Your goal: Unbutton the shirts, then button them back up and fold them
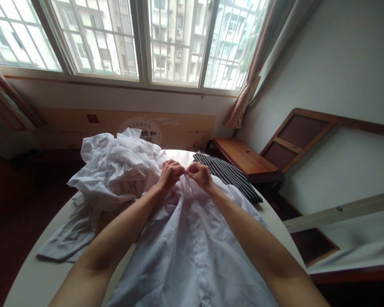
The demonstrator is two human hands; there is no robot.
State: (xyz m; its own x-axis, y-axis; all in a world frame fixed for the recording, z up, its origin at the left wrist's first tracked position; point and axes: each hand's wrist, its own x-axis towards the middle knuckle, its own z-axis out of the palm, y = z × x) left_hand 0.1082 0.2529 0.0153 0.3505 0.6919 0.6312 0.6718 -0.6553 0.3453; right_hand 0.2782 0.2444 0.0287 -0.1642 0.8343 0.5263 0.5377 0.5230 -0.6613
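A white button-up shirt (198, 243) is spread over the table, its front placket running down toward me. At its far end, my left hand (171, 174) and my right hand (199, 174) meet, fingertips nearly touching. Both are closed in a pinch on the shirt's fabric, and folds run down from that point. Whether a button sits between the fingers is too small to tell. To the left of my left hand lies a crumpled heap of white clothes (115, 170). Just beyond my right hand is a folded black cloth with white stripes (227, 170).
The round white table (41, 279) bears all the cloth. A wooden bench (243, 155) stands behind it to the right, near a wooden frame (288, 136) by the wall. A printed cardboard panel (105, 128) is beneath the barred windows (176, 42), with a curtain (243, 98) alongside.
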